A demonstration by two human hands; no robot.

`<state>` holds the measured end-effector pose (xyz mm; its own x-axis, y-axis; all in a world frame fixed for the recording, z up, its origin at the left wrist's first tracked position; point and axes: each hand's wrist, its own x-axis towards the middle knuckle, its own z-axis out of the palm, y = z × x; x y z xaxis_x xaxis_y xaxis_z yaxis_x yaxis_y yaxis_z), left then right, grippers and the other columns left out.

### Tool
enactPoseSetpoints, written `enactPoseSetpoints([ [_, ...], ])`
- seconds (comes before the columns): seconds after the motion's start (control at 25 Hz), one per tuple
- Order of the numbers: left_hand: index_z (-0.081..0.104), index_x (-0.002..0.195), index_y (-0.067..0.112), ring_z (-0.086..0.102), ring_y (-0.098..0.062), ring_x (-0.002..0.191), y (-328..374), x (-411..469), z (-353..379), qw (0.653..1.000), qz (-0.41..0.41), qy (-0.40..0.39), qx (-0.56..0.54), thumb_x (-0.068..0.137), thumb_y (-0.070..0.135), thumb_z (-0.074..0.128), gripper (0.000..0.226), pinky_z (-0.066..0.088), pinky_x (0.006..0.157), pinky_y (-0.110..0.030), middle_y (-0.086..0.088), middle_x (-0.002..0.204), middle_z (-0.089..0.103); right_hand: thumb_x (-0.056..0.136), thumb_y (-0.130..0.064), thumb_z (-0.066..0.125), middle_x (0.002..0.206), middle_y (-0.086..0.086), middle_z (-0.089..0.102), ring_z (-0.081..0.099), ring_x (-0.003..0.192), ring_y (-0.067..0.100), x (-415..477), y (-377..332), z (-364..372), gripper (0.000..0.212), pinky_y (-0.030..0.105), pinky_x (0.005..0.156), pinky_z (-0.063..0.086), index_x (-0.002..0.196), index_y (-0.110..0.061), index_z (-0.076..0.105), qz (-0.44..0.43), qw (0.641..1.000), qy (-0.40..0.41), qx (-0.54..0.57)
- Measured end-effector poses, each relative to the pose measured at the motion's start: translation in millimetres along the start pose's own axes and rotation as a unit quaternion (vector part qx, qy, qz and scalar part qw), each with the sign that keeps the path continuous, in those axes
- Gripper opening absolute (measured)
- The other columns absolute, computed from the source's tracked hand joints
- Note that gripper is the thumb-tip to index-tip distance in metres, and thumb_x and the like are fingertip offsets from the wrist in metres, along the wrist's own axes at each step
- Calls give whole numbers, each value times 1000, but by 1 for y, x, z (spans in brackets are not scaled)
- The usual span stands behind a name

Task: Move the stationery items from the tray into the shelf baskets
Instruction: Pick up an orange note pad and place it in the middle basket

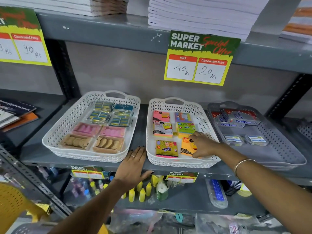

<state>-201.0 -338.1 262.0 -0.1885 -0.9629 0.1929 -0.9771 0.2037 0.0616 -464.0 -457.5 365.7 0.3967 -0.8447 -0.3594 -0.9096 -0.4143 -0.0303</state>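
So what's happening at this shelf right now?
A person is stocking a shop shelf. Their right hand grips an orange sticky-note pack at the front right of the middle white basket, which holds several other packs. Their left hand rests flat on the shelf edge, between that basket and the left white basket of erasers.

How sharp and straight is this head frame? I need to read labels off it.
Head view: strong wide-angle bending of the shelf edge; centre price sign reads clearly; sticky-note packs in the middle white basket are legible but soft; bottom shelf and frame edges blur; lighting is even, with no harsh glare.
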Motion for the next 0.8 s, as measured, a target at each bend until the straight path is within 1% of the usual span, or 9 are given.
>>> enactPoseSetpoints([
  [0.08, 57, 124, 0, 56, -28, 114, 0, 0, 0, 1000, 0, 2, -3, 83, 64, 31, 81, 42, 95, -45, -15, 124, 59, 74, -28, 71, 139, 15, 31, 29, 129, 29, 1, 2, 3, 86, 34, 105, 34, 142, -6, 22, -3, 1000, -10, -6],
  [0.28, 55, 125, 1, 55, -30, 115, 0, -1, -1, 1000, 6, 6, -12, 83, 64, 32, 80, 40, 97, -45, -15, 126, 58, 77, -19, 70, 139, 15, 30, 31, 128, 30, 2, 3, 6, 81, 33, 104, 33, 141, -8, 22, -21, 999, -29, -21],
  [0.36, 54, 127, 1, 54, -29, 116, 0, -1, -2, 1000, 6, -4, -14, 83, 65, 31, 81, 39, 99, -44, -15, 127, 57, 78, -16, 69, 139, 16, 29, 30, 128, 30, 3, 4, 7, 79, 34, 104, 33, 141, -10, 21, -24, 999, -35, -30],
  [0.44, 50, 131, 1, 49, -29, 121, -1, -1, -2, 1000, 8, -6, -20, 83, 66, 29, 83, 34, 103, -43, -15, 132, 53, 78, -14, 68, 140, 16, 28, 30, 129, 31, 3, 3, 8, 80, 34, 105, 32, 142, -10, 20, -19, 998, -40, -35],
  [0.6, 34, 142, 4, 31, -27, 135, 0, -1, -3, 1000, 14, 17, -22, 81, 69, 16, 90, 17, 112, -39, -13, 146, 37, 78, -15, 68, 147, 16, 23, 22, 136, 31, 0, 0, 2, 89, 34, 111, 27, 146, -12, 11, -8, 998, -63, -23],
  [0.68, 29, 145, 6, 26, -26, 137, 0, -2, -4, 999, 17, 24, -16, 80, 69, 11, 93, 12, 113, -37, -12, 150, 31, 77, -17, 69, 150, 14, 20, 17, 139, 31, -4, -9, -12, 91, 37, 113, 24, 147, -15, 11, -17, 999, -43, 7],
  [0.72, 28, 145, 6, 25, -26, 138, 0, -3, -4, 999, 18, 27, -13, 80, 70, 11, 93, 11, 113, -36, -12, 150, 31, 78, -18, 69, 151, 14, 21, 16, 141, 31, -5, -17, -20, 88, 38, 114, 24, 147, -15, 14, -30, 999, -22, 20],
  [0.8, 29, 145, 6, 25, -25, 137, 1, -4, -6, 999, 14, 30, -12, 82, 69, 17, 90, 10, 113, -35, -12, 150, 31, 82, -19, 64, 150, 13, 26, 16, 142, 31, -9, -41, -40, 75, 40, 114, 24, 144, -15, 23, -77, 996, 38, 25],
])
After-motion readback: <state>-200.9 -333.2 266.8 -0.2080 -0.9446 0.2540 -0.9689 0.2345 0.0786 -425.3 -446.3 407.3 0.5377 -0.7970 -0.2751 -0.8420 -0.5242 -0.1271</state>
